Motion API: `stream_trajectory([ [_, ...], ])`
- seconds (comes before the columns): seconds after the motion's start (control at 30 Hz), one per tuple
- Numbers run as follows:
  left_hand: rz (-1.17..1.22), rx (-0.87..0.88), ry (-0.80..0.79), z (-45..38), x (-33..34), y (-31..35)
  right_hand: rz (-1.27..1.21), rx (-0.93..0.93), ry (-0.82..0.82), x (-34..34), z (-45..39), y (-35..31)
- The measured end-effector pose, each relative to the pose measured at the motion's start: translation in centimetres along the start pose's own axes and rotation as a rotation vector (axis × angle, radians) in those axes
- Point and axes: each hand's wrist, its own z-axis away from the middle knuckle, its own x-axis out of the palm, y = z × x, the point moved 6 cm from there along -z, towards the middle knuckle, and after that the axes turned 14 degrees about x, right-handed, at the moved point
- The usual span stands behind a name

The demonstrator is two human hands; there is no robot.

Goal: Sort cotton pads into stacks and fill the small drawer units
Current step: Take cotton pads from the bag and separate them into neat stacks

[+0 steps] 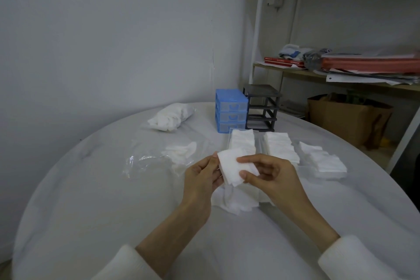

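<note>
Cotton pads bag: lay far left on the white worktop, well stuffed.
Loose pads: sat on clear plastic beside it.
Left hand: gripped a small stack of pads mid-air.
Right hand: pinched the same stack's other edge.
Blue drawer unit: stood behind, a dark frame touching its right side.
Filled rows: lined up right.

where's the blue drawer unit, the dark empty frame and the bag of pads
blue drawer unit (231, 110), head view, front of its middle drawer
dark empty frame (261, 107), head view, its open front beside the blue unit
bag of pads (170, 116), head view, middle of the bag
</note>
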Motion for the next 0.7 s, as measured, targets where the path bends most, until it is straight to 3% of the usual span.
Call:
stream_trajectory([
  [0.43, -0.016, 0.027, -0.139, 0.5, 1.1, 0.1, 0.063, -0.021, 0.034, -0.1, 0.0, 0.3],
  [0.7, -0.009, 0.024, -0.072, 0.0, 0.6, -0.2, 0.048, -0.048, 0.03, 0.1, 0.0, 0.2],
])
